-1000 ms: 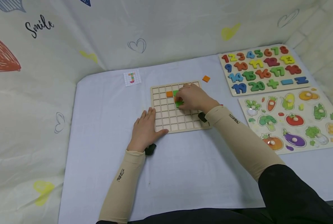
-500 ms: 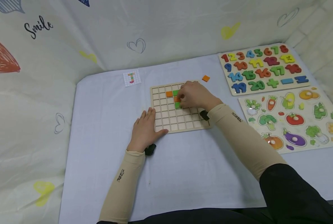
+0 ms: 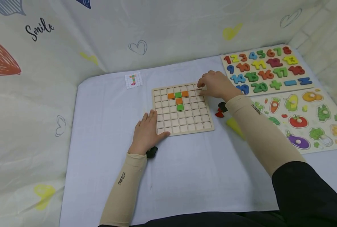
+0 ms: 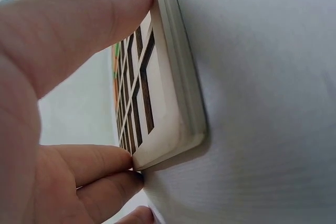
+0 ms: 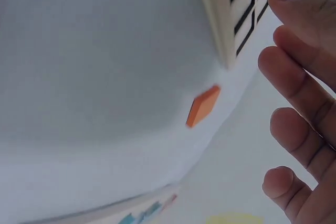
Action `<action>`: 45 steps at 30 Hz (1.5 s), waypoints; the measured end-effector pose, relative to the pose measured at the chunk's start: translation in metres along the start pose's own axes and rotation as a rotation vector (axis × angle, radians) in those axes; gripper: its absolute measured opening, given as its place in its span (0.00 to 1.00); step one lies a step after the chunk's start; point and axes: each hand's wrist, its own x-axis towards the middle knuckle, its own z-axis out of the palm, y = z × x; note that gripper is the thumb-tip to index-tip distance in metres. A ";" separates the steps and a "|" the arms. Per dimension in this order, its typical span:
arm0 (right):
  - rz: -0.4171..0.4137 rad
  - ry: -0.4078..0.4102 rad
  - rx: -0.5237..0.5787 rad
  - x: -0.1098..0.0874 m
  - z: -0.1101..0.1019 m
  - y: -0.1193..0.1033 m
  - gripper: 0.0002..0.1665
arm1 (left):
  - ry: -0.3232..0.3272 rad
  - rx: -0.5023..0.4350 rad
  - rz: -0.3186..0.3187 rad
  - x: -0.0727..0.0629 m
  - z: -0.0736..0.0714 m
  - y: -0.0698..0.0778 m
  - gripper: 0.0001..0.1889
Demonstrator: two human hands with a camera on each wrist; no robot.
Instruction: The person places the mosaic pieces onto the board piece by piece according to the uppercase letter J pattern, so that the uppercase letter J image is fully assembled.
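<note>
A wooden grid board [image 3: 189, 121] lies mid-table. Three orange tiles and two green ones sit in its cells, with an orange tile [image 3: 185, 94] ending the top row and a green tile [image 3: 180, 107] lowest. My left hand [image 3: 145, 134] rests at the board's near left corner, straight fingers along the side and thumb [image 4: 123, 11] on the front rim. Over the far right corner hovers my right hand [image 3: 217, 84], holding nothing, its fingers loosely bent. In the right wrist view a loose orange tile [image 5: 203, 106] lies on the cloth just past that corner, hidden in the head view.
A pattern card [image 3: 133, 79] lies at the back left. On the right are a number puzzle [image 3: 263, 71] and a vegetable puzzle [image 3: 287, 134]. Red pieces [image 3: 220, 113] and a yellow piece [image 3: 235, 128] lie by the right forearm, which partly covers the yellow one.
My right hand has let go of the orange tile at the top row's right end and moved right to the board's far corner. My left hand has stayed put.
</note>
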 end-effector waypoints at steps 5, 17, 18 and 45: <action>0.045 -0.013 0.007 0.002 -0.006 0.018 0.21 | 0.000 0.005 0.002 -0.001 0.002 -0.001 0.58; 0.130 -0.072 0.031 0.010 -0.004 0.036 0.23 | -0.013 0.007 0.016 -0.003 0.009 0.000 0.58; 0.131 -0.079 0.031 0.011 -0.003 0.037 0.23 | -0.015 0.007 0.016 -0.003 0.009 0.000 0.58; 0.091 -0.024 0.048 -0.007 -0.003 0.026 0.20 | -0.006 0.015 0.007 0.000 0.000 0.001 0.57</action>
